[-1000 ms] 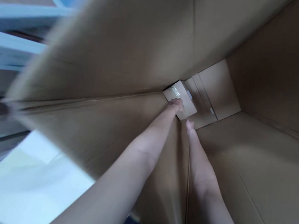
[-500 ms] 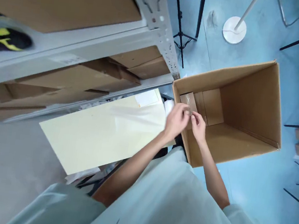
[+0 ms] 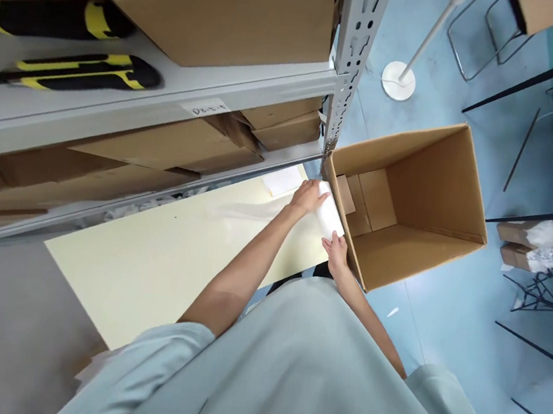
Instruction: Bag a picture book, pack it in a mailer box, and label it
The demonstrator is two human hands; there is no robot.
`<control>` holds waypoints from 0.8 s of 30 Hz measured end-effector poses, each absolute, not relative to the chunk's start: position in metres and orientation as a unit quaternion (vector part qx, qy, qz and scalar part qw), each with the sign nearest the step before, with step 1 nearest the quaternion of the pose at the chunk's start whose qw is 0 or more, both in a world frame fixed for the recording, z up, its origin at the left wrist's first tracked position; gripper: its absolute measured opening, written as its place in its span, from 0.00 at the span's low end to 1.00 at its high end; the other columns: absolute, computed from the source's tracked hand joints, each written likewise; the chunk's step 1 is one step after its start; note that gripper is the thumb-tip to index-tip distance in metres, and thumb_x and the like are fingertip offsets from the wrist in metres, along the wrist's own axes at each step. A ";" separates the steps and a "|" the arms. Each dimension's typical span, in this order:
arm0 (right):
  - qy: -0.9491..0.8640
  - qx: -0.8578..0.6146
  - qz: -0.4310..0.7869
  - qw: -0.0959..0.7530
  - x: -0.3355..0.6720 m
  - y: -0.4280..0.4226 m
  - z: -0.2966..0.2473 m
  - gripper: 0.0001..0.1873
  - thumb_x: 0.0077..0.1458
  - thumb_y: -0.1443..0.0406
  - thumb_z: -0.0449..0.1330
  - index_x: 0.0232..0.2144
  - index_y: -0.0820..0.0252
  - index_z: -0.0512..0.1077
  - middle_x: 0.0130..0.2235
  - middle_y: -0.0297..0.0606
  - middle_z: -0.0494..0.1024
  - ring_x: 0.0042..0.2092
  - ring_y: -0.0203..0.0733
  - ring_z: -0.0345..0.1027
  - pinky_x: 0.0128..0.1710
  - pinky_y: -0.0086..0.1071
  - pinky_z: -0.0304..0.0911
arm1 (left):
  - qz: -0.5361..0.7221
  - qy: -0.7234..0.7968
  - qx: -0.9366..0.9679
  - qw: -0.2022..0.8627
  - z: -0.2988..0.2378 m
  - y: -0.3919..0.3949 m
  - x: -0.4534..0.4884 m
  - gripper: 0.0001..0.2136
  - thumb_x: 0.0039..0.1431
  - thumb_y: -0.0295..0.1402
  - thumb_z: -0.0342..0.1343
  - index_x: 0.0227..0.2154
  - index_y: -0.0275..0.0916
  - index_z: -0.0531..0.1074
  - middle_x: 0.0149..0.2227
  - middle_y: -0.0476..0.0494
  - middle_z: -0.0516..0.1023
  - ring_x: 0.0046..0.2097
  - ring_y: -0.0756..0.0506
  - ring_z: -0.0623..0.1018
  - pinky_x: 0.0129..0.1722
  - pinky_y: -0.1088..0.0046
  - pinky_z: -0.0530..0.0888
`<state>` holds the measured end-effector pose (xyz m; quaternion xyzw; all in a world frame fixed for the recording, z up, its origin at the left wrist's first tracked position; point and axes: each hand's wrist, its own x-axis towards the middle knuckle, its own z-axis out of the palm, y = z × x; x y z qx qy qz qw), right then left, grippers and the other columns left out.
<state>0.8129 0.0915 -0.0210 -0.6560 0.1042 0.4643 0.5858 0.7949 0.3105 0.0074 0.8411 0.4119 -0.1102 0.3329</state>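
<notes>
My left hand (image 3: 308, 197) and my right hand (image 3: 336, 249) both grip a white rolled or wrapped package (image 3: 328, 215), one at each end. They hold it over the edge of a pale yellow board (image 3: 170, 254), right beside the near wall of a big open cardboard box (image 3: 430, 185) on the blue floor. A small brown box (image 3: 346, 194) lies in the bottom corner of the big box, with flat cardboard pieces next to it.
A grey metal shelf rack (image 3: 347, 61) stands on the left, holding cardboard boxes and two black-and-yellow tools (image 3: 82, 69). A white round lamp base (image 3: 397, 81), black stand legs (image 3: 537, 299) and small boxes with crumpled paper (image 3: 539, 239) stand on the floor around.
A second ago both hands pressed a small box into the big box's bottom corner. I have since stood up and drawn back, and my hands now hold a white package outside the box.
</notes>
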 end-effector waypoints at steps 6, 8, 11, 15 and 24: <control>-0.005 -0.739 0.452 0.500 0.787 0.062 0.002 0.11 0.54 0.59 0.76 0.30 0.54 0.78 0.34 0.34 0.83 0.45 0.48 0.82 0.57 0.42 0.76 | -0.059 0.464 0.816 0.340 0.003 0.294 0.719 0.32 0.75 0.37 0.53 0.76 0.30 0.57 0.74 0.23 0.68 0.75 0.32 0.68 0.77 0.56 0.64; -0.038 -0.761 0.400 0.510 0.798 0.032 0.016 0.08 0.54 0.61 0.76 0.35 0.53 0.83 0.44 0.37 0.87 0.52 0.50 0.81 0.64 0.42 0.72 | -0.043 0.457 0.827 0.324 0.002 0.289 0.705 0.33 0.75 0.36 0.52 0.79 0.35 0.54 0.78 0.27 0.61 0.79 0.34 0.63 0.78 0.57 0.63; -0.127 -0.852 0.227 0.454 0.829 -0.029 0.036 0.11 0.63 0.56 0.67 0.43 0.54 0.83 0.53 0.45 0.86 0.58 0.51 0.77 0.70 0.45 0.66 | -0.011 0.400 0.871 0.285 0.008 0.273 0.693 0.30 0.75 0.33 0.49 0.77 0.42 0.63 0.83 0.35 0.54 0.83 0.36 0.52 0.80 0.54 0.58; -0.090 -0.924 0.130 0.348 0.868 -0.103 0.040 0.13 0.64 0.57 0.63 0.43 0.60 0.80 0.52 0.53 0.85 0.58 0.53 0.77 0.70 0.51 0.65 | -0.041 0.284 0.918 0.274 0.022 0.242 0.688 0.27 0.74 0.32 0.49 0.72 0.42 0.72 0.83 0.39 0.56 0.85 0.35 0.47 0.82 0.45 0.51; 0.069 -0.951 0.117 0.279 0.930 -0.123 -0.003 0.48 0.62 0.50 0.66 0.72 0.78 0.61 0.70 0.79 0.65 0.70 0.72 0.67 0.70 0.56 0.65 | -0.079 0.300 0.914 0.261 0.038 0.185 0.702 0.28 0.73 0.33 0.50 0.73 0.34 0.70 0.81 0.30 0.59 0.84 0.32 0.53 0.83 0.44 0.51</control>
